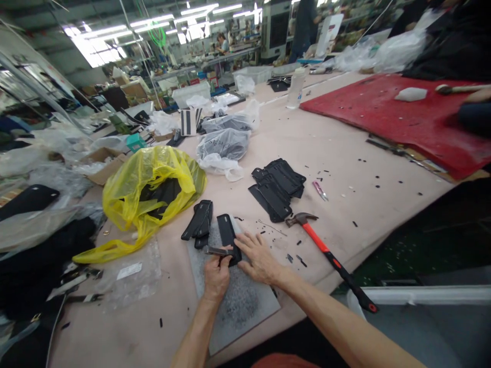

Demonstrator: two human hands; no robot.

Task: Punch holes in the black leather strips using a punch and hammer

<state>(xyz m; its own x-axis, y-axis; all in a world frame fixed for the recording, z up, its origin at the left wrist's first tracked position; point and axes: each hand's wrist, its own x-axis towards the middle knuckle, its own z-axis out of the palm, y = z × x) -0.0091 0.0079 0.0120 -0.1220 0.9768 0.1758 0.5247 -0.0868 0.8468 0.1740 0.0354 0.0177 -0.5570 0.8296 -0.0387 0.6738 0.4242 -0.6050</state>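
My left hand point(217, 276) is closed, thumb and fingers pinching a short grey metal punch point(215, 250) over the near end of a black strap piece point(226, 230). That piece lies on a worn grey board point(241, 306). My right hand point(261, 258) rests beside it with fingers stretched out, fingertips touching its right edge. Similar black pieces point(201, 220) are stacked just left, partly over the board. A larger pile of black pieces point(278, 186) lies farther up. To the right of my hands is a claw hammer point(322, 245) with a red and black handle.
A yellow plastic bag point(153, 179) with black pieces inside stands at left. Behind it are clear bags point(224, 145). Pink snips point(319, 190) and small black offcuts lie on the table point(337, 148). Another person's arm point(475, 110) reaches over a red board point(399, 107).
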